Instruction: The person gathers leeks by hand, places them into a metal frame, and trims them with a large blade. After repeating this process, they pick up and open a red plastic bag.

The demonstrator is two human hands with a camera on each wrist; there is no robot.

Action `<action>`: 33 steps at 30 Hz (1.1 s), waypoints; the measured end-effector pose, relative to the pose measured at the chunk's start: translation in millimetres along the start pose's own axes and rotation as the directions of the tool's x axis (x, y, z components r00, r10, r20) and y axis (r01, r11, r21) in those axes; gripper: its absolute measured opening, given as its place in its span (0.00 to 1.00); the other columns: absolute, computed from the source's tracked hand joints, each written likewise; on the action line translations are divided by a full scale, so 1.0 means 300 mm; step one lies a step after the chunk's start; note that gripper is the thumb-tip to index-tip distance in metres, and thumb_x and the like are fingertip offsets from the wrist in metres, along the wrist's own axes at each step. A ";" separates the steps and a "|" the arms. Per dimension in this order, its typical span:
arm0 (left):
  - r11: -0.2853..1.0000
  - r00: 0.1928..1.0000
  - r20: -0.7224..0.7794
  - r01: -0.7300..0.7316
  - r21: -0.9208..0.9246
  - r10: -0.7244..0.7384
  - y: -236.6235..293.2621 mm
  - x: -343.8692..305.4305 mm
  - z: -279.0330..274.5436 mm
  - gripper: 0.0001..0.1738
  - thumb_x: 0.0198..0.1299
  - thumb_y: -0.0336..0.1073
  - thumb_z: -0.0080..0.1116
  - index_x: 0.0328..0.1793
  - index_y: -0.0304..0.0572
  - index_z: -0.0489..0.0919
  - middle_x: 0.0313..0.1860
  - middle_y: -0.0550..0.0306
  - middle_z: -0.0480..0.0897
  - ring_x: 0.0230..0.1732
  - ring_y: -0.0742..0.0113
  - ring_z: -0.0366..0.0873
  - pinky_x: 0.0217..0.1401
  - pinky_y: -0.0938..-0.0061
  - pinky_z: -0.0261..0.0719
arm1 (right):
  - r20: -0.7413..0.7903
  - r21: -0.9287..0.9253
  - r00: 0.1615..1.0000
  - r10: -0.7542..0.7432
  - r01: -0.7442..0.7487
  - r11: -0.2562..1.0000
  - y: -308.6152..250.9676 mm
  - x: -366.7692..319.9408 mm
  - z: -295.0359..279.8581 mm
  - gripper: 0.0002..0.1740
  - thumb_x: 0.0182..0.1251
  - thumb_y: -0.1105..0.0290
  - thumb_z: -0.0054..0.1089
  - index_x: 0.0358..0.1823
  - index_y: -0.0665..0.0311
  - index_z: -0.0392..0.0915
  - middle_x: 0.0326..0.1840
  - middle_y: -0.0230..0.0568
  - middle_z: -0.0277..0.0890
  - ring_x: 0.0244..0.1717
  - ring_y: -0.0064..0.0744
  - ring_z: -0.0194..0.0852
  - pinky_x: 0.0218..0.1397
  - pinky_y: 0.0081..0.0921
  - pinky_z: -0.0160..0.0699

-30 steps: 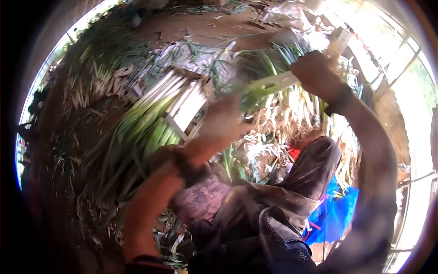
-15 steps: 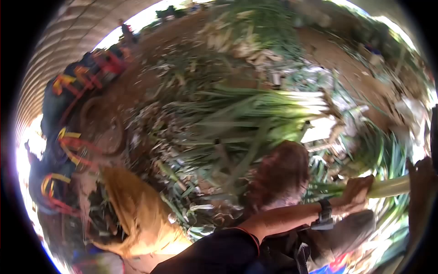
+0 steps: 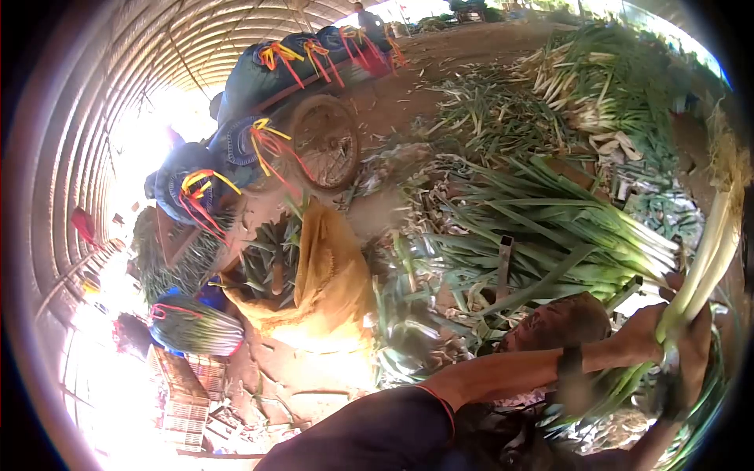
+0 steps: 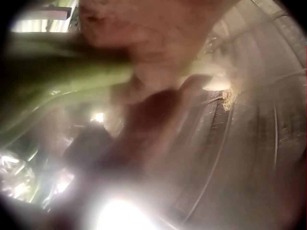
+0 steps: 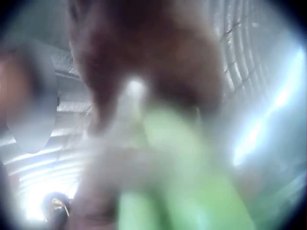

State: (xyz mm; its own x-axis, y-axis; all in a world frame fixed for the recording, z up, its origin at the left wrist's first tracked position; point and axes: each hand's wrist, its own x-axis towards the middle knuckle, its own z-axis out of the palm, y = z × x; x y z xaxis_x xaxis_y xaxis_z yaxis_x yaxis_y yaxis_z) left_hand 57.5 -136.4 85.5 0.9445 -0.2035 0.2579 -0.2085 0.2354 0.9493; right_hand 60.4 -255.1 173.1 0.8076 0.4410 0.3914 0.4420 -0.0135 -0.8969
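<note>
A few thick green onions stand tilted at the right of the head view, pale shafts and shaggy roots upward. My left hand grips them low, around the green part. Close against it, my right hand holds the same stalks from the other side. In the left wrist view the left hand is wrapped over a green stalk. The right wrist view is blurred, with the right hand over light green stalks. Leaves hang below both hands.
Beside my knee lies a pile of green onions with a metal post in it. A yellow sack of leaves stands left. Farther back is a cart wheel near strapped bundles. A crate sits lower left.
The head view has swung left, bringing the sack and cart further in. The held stalks went from lying sideways to roots upward, and my hands have come together on them.
</note>
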 end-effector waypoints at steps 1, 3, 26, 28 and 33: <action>1.000 1.000 0.002 0.011 0.009 -0.011 -0.044 0.007 0.010 0.36 0.35 0.22 0.69 0.59 0.37 0.75 0.45 0.59 0.80 0.48 0.67 0.77 0.53 0.69 0.76 | 0.074 0.101 0.988 0.132 -0.139 0.985 0.009 0.013 -0.019 0.43 0.59 0.66 0.61 0.76 0.70 0.57 0.66 0.48 0.69 0.64 0.39 0.70 0.67 0.35 0.67; 0.999 0.995 -0.098 0.017 0.041 -0.013 -0.114 0.015 0.020 0.37 0.36 0.23 0.71 0.59 0.37 0.73 0.45 0.57 0.80 0.49 0.66 0.76 0.54 0.69 0.76 | 0.145 0.125 0.970 0.194 -0.213 0.969 0.116 0.045 -0.065 0.40 0.59 0.67 0.58 0.73 0.73 0.59 0.61 0.49 0.74 0.62 0.39 0.72 0.67 0.36 0.69; 1.000 0.981 -0.192 0.010 0.021 -0.005 -0.045 -0.111 -0.012 0.20 0.52 0.29 0.68 0.50 0.31 0.76 0.38 0.51 0.83 0.39 0.67 0.81 0.43 0.70 0.79 | -0.093 -0.020 0.958 0.270 -0.273 0.962 0.087 -0.024 -0.041 0.23 0.66 0.74 0.57 0.61 0.75 0.73 0.54 0.46 0.78 0.51 0.31 0.77 0.55 0.29 0.75; 0.957 0.993 -0.047 0.118 0.264 -0.109 0.019 -0.107 -0.048 0.19 0.57 0.32 0.66 0.52 0.32 0.77 0.38 0.51 0.82 0.42 0.67 0.80 0.45 0.69 0.80 | -0.244 -0.125 0.965 0.095 -0.129 0.984 0.088 -0.066 -0.026 0.18 0.68 0.71 0.59 0.56 0.72 0.76 0.48 0.44 0.79 0.48 0.32 0.78 0.51 0.31 0.76; 0.990 0.982 -0.120 0.140 -0.029 -0.143 -0.009 -0.044 -0.036 0.17 0.54 0.28 0.70 0.49 0.36 0.79 0.38 0.59 0.83 0.34 0.73 0.79 0.40 0.75 0.80 | -0.165 -0.223 0.977 -0.134 0.095 0.970 0.041 -0.108 -0.168 0.17 0.70 0.66 0.61 0.54 0.72 0.78 0.41 0.44 0.81 0.40 0.28 0.80 0.44 0.28 0.82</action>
State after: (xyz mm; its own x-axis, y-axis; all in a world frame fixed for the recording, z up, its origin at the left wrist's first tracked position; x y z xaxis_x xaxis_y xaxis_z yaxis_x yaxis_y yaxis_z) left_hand 48.4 -124.0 77.7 0.9882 -0.1193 0.0962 -0.0664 0.2322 0.9704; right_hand 59.3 -314.9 159.8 0.7944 0.2847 0.5366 0.5929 -0.1711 -0.7869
